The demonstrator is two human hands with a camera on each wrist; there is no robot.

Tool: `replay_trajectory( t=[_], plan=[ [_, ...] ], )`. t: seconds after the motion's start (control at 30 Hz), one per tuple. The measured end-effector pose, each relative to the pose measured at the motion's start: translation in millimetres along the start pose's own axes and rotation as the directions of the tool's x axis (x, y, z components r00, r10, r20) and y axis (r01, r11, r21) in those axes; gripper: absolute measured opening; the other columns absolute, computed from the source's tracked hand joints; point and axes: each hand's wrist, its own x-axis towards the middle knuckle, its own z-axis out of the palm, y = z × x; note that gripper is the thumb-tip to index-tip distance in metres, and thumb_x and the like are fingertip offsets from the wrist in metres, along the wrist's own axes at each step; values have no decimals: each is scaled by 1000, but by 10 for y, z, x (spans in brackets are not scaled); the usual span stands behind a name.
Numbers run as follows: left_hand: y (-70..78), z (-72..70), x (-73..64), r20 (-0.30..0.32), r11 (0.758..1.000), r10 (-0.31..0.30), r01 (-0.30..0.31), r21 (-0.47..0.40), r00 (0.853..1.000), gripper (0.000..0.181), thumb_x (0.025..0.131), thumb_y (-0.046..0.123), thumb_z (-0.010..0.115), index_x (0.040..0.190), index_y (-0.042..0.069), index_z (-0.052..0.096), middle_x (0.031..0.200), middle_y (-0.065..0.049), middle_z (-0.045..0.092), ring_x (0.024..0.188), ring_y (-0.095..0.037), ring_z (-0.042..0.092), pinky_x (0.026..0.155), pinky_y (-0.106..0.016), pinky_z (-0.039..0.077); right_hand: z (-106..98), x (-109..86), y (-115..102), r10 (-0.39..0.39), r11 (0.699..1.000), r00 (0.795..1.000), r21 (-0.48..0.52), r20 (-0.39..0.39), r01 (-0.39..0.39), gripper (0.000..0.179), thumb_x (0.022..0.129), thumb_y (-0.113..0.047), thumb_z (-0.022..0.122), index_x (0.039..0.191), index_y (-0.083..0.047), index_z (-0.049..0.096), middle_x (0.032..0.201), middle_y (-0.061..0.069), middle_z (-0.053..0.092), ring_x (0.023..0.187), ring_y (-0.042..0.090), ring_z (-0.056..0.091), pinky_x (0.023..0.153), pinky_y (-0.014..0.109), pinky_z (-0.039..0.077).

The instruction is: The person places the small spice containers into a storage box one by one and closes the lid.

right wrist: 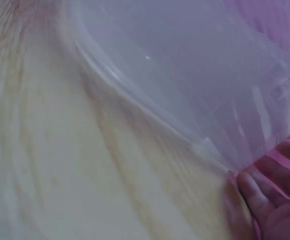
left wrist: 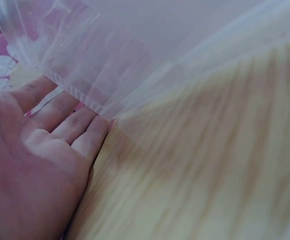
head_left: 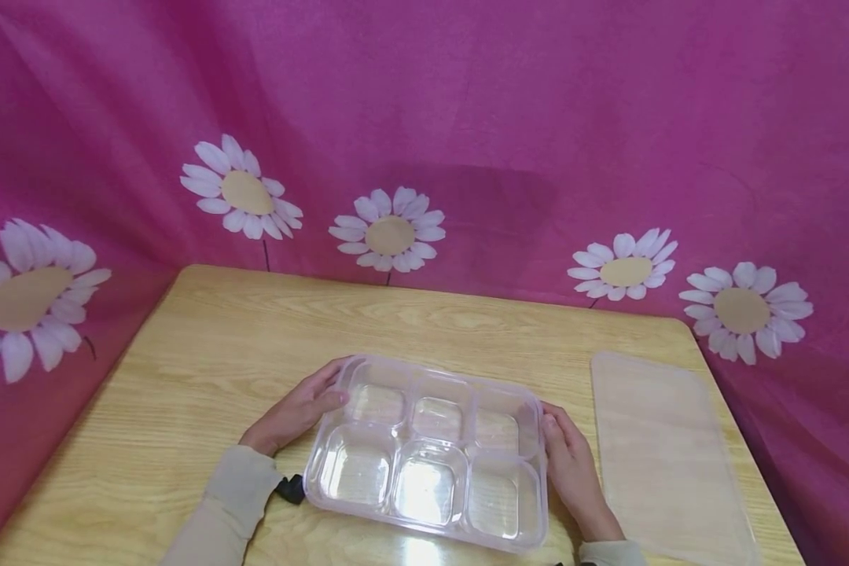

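A clear plastic six-compartment food container (head_left: 357,469) is held between both hands, slightly tilted, its compartments bare. My left hand (head_left: 299,410) grips its left end, thumb over the rim and the other fingers around the outside. At the opposite end my right hand (head_left: 575,472) holds it the same way, thumb by the rim. In the left wrist view, the fingers (left wrist: 60,110) reach under the ribbed edge of the container. The right wrist view shows fingertips (right wrist: 252,187) against the container's lower edge, close over the wood.
A flat translucent rectangular lid (head_left: 668,456) lies on the right of the wooden table (head_left: 184,393). Behind and along the sides hangs a magenta curtain (head_left: 481,102) with white daisies. Something small and black (head_left: 292,489) shows by the left cuff.
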Motion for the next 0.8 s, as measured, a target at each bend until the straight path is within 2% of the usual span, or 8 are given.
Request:
replay_trajectory(
  t=[0.1,0.23,0.37,0.47,0.57,0.63,0.73,0.8],
  plan=[
    [-3,9,5,-4,1000,8,-8,-1,1000,61,106,20,52,163,17,29,166,-16,36,146,-31,38,106,-15,43,-50,18,-12,-2,999,1000,32,-3,2,42,114,-24,35,136,4,57,122,-22,64,110,-10,64,92,10,53],
    [-8,13,8,-2,1000,16,-16,-7,1000,61,106,19,52,163,16,29,166,-18,36,146,-33,38,106,-16,44,-153,48,-28,25,999,998,37,-50,-23,37,112,-22,43,135,2,57,122,-17,66,106,-5,69,89,16,57],
    [-16,11,10,-6,1000,5,-5,-2,1000,61,106,20,53,163,17,29,167,-16,35,149,-35,36,107,-16,43,-282,60,-41,89,992,986,-75,-141,-101,34,105,-24,60,135,-8,61,123,-3,70,99,-9,68,84,14,57],
    [-16,9,11,-18,1000,-10,11,17,1000,62,106,21,53,163,18,29,168,-13,33,151,-34,34,106,-13,40,-373,64,-48,126,970,971,-182,-205,-164,39,100,-29,70,135,-15,62,126,3,70,96,-12,65,81,8,52],
    [-11,9,13,-15,1000,-8,9,24,1000,62,106,20,53,163,16,28,168,-14,32,150,-31,34,107,-12,39,-462,71,-32,94,932,967,-320,-236,-169,43,96,-29,75,134,-16,63,127,6,70,95,-3,64,79,6,48],
    [-7,10,10,-11,1000,-3,3,22,1000,62,106,20,52,163,16,28,168,-15,33,148,-24,37,106,-12,41,-522,80,-10,47,892,970,-428,-237,-148,44,94,-28,77,133,-14,64,122,7,71,95,7,64,77,8,47],
    [-5,10,6,-4,1000,11,-11,18,1000,62,107,19,52,163,14,27,168,-16,32,143,-8,41,108,-11,40,-600,96,38,-22,814,974,-570,-223,-112,44,91,-25,79,129,-9,65,110,10,71,93,19,64,74,17,47],
    [-7,9,2,-4,1000,14,-14,14,1000,62,107,18,51,163,14,27,167,-16,32,139,0,43,107,-11,40,-638,102,62,-26,786,975,-607,-221,-116,43,89,-25,81,126,-6,65,104,12,69,91,23,64,74,25,47]
  ],
)
